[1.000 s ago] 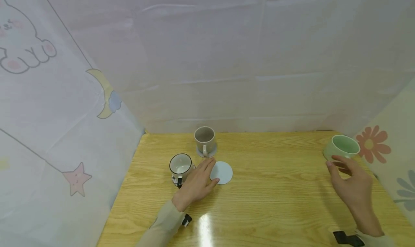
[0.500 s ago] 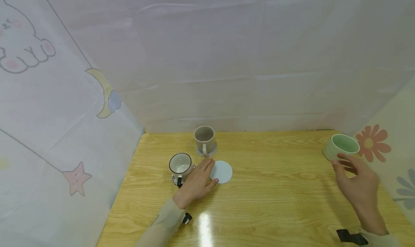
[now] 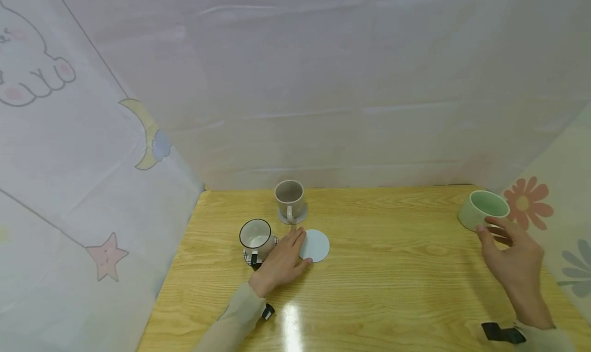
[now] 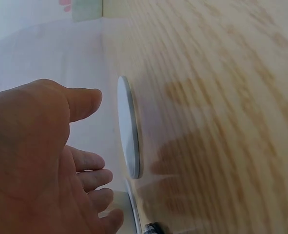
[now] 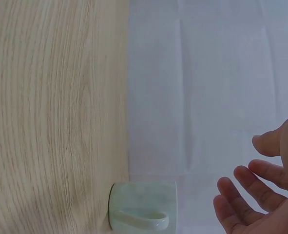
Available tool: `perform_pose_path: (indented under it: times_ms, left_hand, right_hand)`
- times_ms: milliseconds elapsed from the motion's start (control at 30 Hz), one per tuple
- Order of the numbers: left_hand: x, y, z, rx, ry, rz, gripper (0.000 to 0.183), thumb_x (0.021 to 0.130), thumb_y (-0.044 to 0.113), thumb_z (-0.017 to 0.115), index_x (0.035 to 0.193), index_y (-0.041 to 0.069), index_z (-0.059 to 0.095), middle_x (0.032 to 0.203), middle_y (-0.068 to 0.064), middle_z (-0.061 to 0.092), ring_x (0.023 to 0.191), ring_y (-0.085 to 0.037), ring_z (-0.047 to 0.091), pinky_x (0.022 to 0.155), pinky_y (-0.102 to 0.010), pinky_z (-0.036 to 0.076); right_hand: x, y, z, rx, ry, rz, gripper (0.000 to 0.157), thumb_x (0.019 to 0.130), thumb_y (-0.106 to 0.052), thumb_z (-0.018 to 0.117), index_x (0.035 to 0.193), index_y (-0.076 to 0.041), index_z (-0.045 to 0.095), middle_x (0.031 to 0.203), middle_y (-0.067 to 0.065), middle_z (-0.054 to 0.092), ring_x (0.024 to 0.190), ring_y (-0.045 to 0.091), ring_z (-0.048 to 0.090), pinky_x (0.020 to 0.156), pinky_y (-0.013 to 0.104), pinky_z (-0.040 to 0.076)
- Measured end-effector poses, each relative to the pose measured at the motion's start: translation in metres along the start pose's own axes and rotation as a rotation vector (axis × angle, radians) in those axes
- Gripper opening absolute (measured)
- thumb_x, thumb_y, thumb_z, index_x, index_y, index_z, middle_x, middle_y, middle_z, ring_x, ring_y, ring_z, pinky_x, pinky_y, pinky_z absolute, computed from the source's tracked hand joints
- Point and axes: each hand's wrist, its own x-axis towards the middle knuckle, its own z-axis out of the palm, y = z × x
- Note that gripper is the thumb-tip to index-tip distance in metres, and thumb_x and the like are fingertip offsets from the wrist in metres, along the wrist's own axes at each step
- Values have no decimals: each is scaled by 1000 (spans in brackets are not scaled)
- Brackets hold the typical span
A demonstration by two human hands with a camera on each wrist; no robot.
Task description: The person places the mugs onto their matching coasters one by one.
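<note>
My left hand (image 3: 282,262) hovers over the table at the left edge of a round pale-blue coaster (image 3: 316,246), fingers loosely extended. In the left wrist view a gap shows between its thumb and the coaster (image 4: 127,127). Just left of this hand stands a white mug (image 3: 249,236) with a black rim and black-tipped handle. My right hand (image 3: 512,254) is in the air near a pale-green mug (image 3: 471,216), fingers loosely bent, holding nothing. The right wrist view shows the mug (image 5: 143,197) upright on the table, its handle turned towards me, apart from the fingertips.
Behind the coaster a grey-beige mug (image 3: 295,204) stands on a grey round coaster (image 3: 302,217). A checked coaster (image 3: 247,257) lies under the white mug. The wooden table (image 3: 383,290) ends at a pale cloth backdrop (image 3: 369,136) behind and at both sides.
My right hand has drifted a little to the right, along the front of the green mug. The left hand has barely moved beside the coaster.
</note>
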Motion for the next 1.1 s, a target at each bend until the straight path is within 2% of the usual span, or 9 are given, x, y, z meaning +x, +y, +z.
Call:
perform_pose_path:
  times_ms: [67,167,233,533,633,800,1100]
  left_hand:
    - [0,-1,1,1,-6,-2,79,110,45,58,168,0,29,175,-18,28,163,-38,27,132,-50,30]
    - [1,-2,3,1,-13,-4,79,110,45,58,168,0,29,175,-19,28,163,-37,27,132,-50,30]
    - [1,-4,4,1,-20,-7,79,110,45,57,168,-1,28,175,-19,28,163,-38,27,132,-50,30]
    - [3,-8,9,-19,-25,-19,78,110,43,58,166,-3,29,174,-23,28,163,-40,26,129,-56,34]
    - [3,-10,11,-25,-32,-29,79,110,43,57,167,-3,27,175,-22,26,163,-39,25,129,-55,33]
    - [5,-12,12,-35,-36,-33,81,110,44,57,167,-4,25,176,-23,23,164,-38,22,130,-55,31]
    - [7,-12,14,-23,-37,-29,81,110,42,58,167,-5,26,175,-24,23,164,-39,21,130,-55,32]
  right_hand:
    - [1,1,0,3,-6,12,29,92,-6,79,121,0,79,106,-32,67,87,-31,54,79,-6,40]
    - [2,3,-1,17,-14,21,30,92,-6,79,121,2,78,100,-45,56,85,-31,54,77,-6,40]
    - [3,4,-2,18,-16,22,30,92,-7,79,120,3,78,99,-47,55,84,-31,53,77,-6,39]
    - [5,12,-1,-22,-43,108,33,95,-13,78,125,0,77,98,-44,53,83,-31,52,74,-6,39]
    - [6,18,0,-42,-44,107,33,96,-14,78,126,-1,77,99,-44,51,83,-31,50,74,-6,38]
    - [9,26,2,-12,-31,104,32,95,-12,78,124,3,76,96,-45,53,80,-31,52,72,-5,41]
    - [15,34,-1,-23,-85,192,39,98,-21,76,129,2,74,95,-44,53,79,-31,51,67,-4,42]
